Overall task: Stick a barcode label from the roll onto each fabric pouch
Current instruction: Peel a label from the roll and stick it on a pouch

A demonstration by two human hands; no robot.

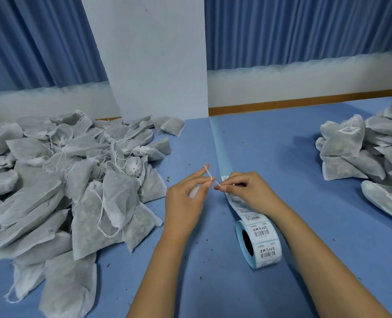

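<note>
Blue curtains (305, 31) are hung behind a blue table (282, 157). Unlabelled pouches (64, 180) are heaped along its left edge; labelled pouches (362, 152) are stacked at its right edge. Between them, toward the near edge, the label roll (258, 244) is stood. A white string (210, 174) is pinched by the left hand (188, 193) and right hand (245, 189) above the unrolled strip (225, 143), which could be snagged.

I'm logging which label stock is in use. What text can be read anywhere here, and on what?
"中药包": top line of each label on the label roll.
Larger line beneath it: stylised Chinese, not surely legible; barcode digits too small.
Labels on the unrolled strip: too small.
Label on a pouch in the right pile: blurred.
</note>
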